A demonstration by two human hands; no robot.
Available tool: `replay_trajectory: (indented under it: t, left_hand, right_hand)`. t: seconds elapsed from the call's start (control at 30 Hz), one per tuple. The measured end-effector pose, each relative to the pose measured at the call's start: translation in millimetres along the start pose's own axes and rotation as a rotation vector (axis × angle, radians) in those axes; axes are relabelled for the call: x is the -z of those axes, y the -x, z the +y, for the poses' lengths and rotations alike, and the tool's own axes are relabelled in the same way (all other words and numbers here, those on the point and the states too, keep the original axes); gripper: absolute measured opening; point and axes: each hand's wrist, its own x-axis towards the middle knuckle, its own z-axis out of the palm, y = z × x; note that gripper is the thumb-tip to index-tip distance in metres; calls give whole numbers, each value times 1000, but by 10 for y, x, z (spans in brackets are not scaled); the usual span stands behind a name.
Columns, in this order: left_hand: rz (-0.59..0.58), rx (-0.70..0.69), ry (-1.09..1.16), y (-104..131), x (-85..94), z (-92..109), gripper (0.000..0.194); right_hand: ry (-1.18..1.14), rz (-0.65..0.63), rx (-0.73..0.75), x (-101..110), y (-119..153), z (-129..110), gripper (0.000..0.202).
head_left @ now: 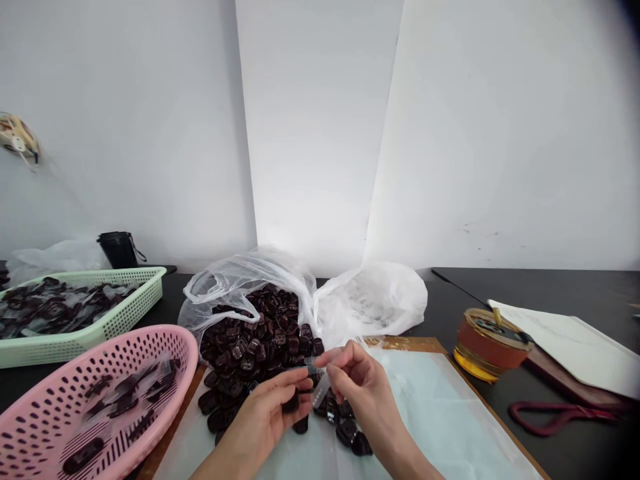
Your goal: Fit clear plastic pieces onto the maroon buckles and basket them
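Observation:
My left hand (pixel 270 413) is closed, thumb against fingers, holding one end of a small clear plastic bag (pixel 321 392) above the mat. Within the curl of those fingers a dark piece (pixel 290 402) shows; I cannot tell whether it is gripped or lies behind. My right hand (pixel 363 387) pinches the bag from the other side, its fingertips close to the left ones. Just behind and below both hands spreads a heap of glossy dark brown plastic pieces, like small buckles (pixel 250 353), spilling from a thin white plastic bag (pixel 240 273).
At left stand a pink basket (pixel 187 360) with several bagged dark pieces and a green basket (pixel 145 300) full of them. A black cup (pixel 119 249) is behind. Rightward are a tape roll (pixel 493 343), dark red scissors (pixel 545 417) and white paper (pixel 575 340). A pale mat (pixel 440 407) covers a board.

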Motion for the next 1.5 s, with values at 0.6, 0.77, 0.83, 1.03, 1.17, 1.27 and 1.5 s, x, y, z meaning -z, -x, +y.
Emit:
replay_trajectory:
  t: [0.6, 0.77, 0.83, 1.03, 1.17, 1.27, 1.5]
  left_hand:
    - [-87, -28, -136, 22, 3, -2, 47]
    - [-47, -30, -130, 8, -1, 13, 49]
    - [-68, -33, -95, 0, 20, 16, 43]
    - [-67, -58, -72, -18, 70, 0, 33]
    - [-26, -71, -56, -30, 82, 22, 38]
    - [1, -75, -36, -19, 73, 49, 41]
    - [-2, -89, -62, 6, 57, 43, 41]
  right_hand:
    - [101, -58, -32, 17, -30, 139, 25]
    - [144, -77, -52, 11, -19, 112, 23]
    - [183, -63, -36, 18, -19, 109, 23]
    - [238, -96, 12, 11, 4, 87, 16]
    - [294, -78, 62, -4, 14, 74, 12]
    - [347, -79, 88, 3, 8, 77, 11]
    - [421, -102, 92, 23, 7, 83, 11]
